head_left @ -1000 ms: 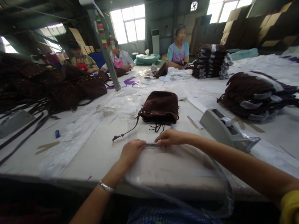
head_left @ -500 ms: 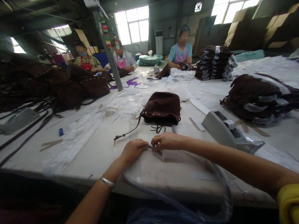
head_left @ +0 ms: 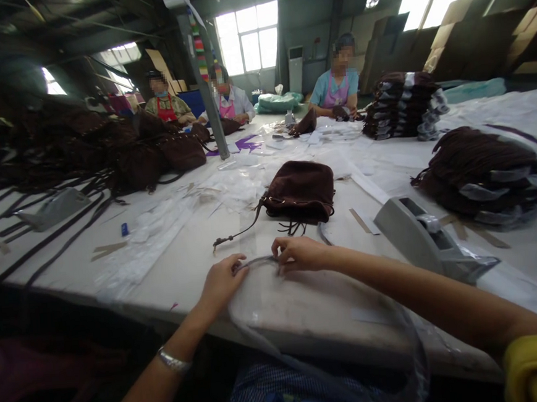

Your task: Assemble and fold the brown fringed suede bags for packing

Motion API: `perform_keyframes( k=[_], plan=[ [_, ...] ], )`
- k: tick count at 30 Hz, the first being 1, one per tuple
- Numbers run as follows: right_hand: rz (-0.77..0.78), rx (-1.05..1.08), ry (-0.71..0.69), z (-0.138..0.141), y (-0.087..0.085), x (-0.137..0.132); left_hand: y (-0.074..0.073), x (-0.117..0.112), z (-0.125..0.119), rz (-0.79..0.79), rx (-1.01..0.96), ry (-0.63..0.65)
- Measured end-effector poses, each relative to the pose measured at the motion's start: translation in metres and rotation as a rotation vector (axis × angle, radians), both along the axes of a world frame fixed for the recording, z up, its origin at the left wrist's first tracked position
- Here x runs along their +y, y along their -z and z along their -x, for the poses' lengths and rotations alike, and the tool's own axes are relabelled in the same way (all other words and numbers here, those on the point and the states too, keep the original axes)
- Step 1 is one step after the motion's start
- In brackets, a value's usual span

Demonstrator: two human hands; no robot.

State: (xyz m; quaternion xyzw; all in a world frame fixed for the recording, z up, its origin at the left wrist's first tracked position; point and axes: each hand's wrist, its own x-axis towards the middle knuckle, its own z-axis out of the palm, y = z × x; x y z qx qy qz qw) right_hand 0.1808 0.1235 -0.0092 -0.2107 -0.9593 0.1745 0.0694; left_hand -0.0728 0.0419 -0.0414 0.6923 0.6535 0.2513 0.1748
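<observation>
Left fingers [head_left: 235, 261] and right fingers [head_left: 283, 244] pinch the grey strap [head_left: 259, 261] running between them.

Left forearm [head_left: 147, 399] slants in from like 7 o'clock, left hand [head_left: 219, 285] angled toward 1ish, fingers [head_left: 232, 261] curled into a pinch. Right arm [head_left: 409, 284] reaches in from around 4, right hand [head_left: 300, 254] pinching too, fingertips aimed at 9. Hands are close, not touching tho.
</observation>
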Motion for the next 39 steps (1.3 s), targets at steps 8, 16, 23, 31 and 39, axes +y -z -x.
perform_keyframes(
  k=[8,16,23,31,39],
  plan=[
    [-0.048,-0.06,0.373,0.026,0.01,-0.016,0.006,0.0,-0.041,-0.023,-0.202,0.047],
    [0.012,0.041,0.51,0.033,0.02,-0.021,0.004,0.006,-0.055,-0.048,-0.093,0.073],
    [0.2,0.314,0.524,0.018,0.028,-0.022,-0.002,0.005,-0.064,-0.029,0.02,0.08],
    [0.249,0.386,0.437,0.011,0.046,-0.029,0.0,0.013,-0.075,0.026,0.143,-0.018],
    [-0.077,0.189,0.104,-0.033,0.024,-0.012,-0.008,0.019,-0.076,0.037,0.142,0.064]
  ],
)
